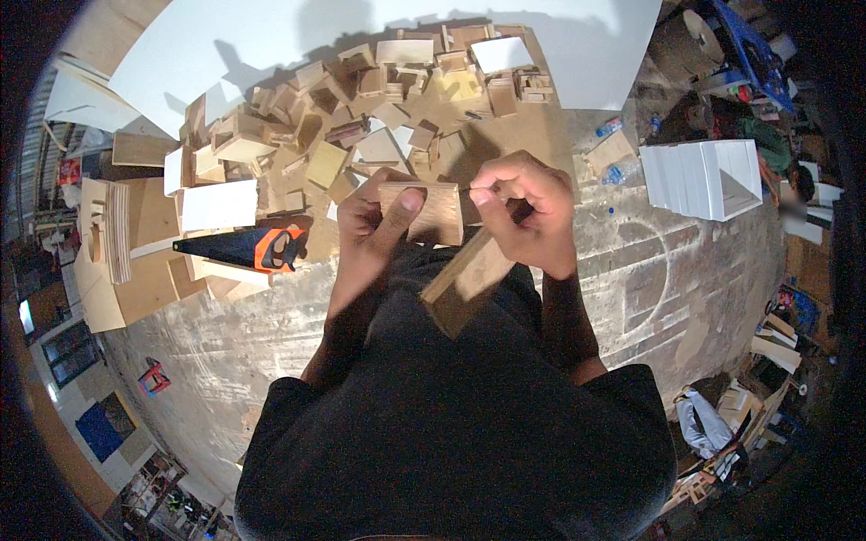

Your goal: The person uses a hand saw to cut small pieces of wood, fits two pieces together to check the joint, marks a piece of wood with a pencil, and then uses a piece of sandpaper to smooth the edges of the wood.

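Observation:
My left hand (374,219) is closed around a small square wooden block (436,214), its thumb pressed along the upper left of the face. My right hand (528,207) is curled in a pinch beside the block's right edge. Something thin and dark seems to show at those fingertips, too small to name. Below the right hand, a longer wooden piece (469,279) slants down to the left over my lap; whether the hand's lower fingers also touch it, I cannot tell.
Ahead, many wooden offcuts (329,162) lie heaped on a brown board. A handsaw (244,248) with an orange and black handle rests at the left. White panels (699,178) stand at the right, near plastic bottles (621,171). Stacked plywood (108,230) is far left.

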`<state>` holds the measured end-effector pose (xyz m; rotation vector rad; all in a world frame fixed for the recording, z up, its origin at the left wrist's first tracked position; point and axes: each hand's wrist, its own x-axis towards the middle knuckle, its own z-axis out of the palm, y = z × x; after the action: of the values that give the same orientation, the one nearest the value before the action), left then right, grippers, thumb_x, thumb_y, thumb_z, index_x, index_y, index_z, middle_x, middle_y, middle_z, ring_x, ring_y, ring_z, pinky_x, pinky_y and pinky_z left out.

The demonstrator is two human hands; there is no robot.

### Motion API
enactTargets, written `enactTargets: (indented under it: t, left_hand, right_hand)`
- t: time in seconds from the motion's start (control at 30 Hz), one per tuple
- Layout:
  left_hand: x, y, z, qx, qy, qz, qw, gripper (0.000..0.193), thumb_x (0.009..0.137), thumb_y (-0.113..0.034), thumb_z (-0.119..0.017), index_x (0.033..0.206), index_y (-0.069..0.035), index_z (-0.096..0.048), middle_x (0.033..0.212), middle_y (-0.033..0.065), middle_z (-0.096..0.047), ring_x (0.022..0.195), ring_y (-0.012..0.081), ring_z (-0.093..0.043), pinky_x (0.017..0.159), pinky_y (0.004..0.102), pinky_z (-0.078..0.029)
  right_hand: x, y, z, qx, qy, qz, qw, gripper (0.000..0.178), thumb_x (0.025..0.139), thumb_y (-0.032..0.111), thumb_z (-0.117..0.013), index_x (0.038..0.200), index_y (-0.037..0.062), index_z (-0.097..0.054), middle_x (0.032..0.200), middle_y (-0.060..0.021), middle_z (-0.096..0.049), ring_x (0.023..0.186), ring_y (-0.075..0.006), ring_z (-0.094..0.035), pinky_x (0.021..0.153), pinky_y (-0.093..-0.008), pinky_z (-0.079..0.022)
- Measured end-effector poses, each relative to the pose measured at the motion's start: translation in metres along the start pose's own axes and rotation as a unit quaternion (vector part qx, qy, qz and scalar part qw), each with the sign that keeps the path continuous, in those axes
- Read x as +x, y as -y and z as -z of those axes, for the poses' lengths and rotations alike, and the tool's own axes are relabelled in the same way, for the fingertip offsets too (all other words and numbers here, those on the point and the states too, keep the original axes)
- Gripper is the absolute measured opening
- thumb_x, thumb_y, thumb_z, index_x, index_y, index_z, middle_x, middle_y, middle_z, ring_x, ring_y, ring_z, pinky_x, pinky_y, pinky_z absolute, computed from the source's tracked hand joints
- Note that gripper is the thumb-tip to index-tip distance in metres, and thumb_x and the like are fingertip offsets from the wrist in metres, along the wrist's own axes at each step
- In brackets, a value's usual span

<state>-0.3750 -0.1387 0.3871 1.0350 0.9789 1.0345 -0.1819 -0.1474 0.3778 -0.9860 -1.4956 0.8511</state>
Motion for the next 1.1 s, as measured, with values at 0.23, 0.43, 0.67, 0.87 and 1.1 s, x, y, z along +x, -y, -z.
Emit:
enactTargets:
  t: [0.23, 0.43, 0.67, 0.87, 1.1]
  left_hand:
    - [-0.006, 0.001, -0.001, -0.106, -0.044, 0.062, 0.992, 0.030, 0.088, -0.026, -0.068, 0.101, 0.001, -0.063, 0.090, 0.0065, -0.066, 0.082, 0.0127, -0.061, 0.075, 0.0269, -0.047]
    - [-0.002, 0.003, 0.007, -0.077, -0.006, 0.091, 0.993, 0.038, 0.086, -0.024, -0.069, 0.112, 0.002, -0.059, 0.099, 0.0087, -0.065, 0.088, 0.0149, -0.062, 0.076, 0.0282, -0.049]
    - [-0.004, -0.002, 0.003, -0.163, -0.009, 0.140, 0.977, 0.042, 0.086, -0.022, -0.070, 0.118, 0.001, -0.055, 0.103, 0.0099, -0.063, 0.093, 0.0157, -0.062, 0.080, 0.0306, -0.052]
    - [0.002, 0.012, 0.005, 0.002, -0.046, 0.022, 0.999, 0.036, 0.087, -0.014, -0.070, 0.116, 0.003, -0.056, 0.105, 0.0089, -0.064, 0.097, 0.0154, -0.061, 0.086, 0.0300, -0.050]
    - [0.004, 0.013, -0.001, -0.009, 0.024, 0.095, 0.995, 0.031, 0.094, -0.021, -0.062, 0.112, 0.003, -0.060, 0.101, 0.0079, -0.066, 0.090, 0.0130, -0.061, 0.083, 0.0267, -0.048]
  right_hand:
    - [-0.012, -0.007, 0.029, -0.034, 0.030, -0.053, 0.998, 0.008, 0.089, 0.006, -0.062, 0.083, 0.0011, -0.060, 0.065, -0.0039, -0.060, 0.061, -0.0090, -0.060, 0.056, -0.0231, -0.044]
    - [-0.030, -0.032, 0.010, 0.083, -0.093, -0.180, 0.976, 0.030, 0.100, 0.026, -0.052, 0.090, 0.0006, -0.065, 0.080, -0.0017, -0.064, 0.079, -0.0084, -0.058, 0.071, -0.0245, -0.043]
    - [-0.059, -0.085, -0.019, 0.277, -0.131, -0.465, 0.830, 0.077, 0.092, 0.072, -0.027, 0.107, 0.0033, -0.059, 0.066, 0.0010, -0.047, 0.049, -0.0082, -0.038, 0.043, -0.0219, -0.034]
    - [-0.075, -0.064, -0.022, 0.224, -0.143, -0.365, 0.892, 0.077, 0.088, 0.064, -0.053, 0.126, -0.0026, -0.050, 0.088, -0.0063, -0.059, 0.066, -0.0110, -0.053, 0.055, -0.0236, -0.044]
    - [-0.073, -0.086, -0.012, 0.180, -0.091, 0.027, 0.979, 0.081, 0.067, 0.019, -0.086, 0.134, -0.0053, -0.047, 0.138, -0.0261, -0.048, 0.132, -0.0314, -0.043, 0.111, -0.0436, -0.029]
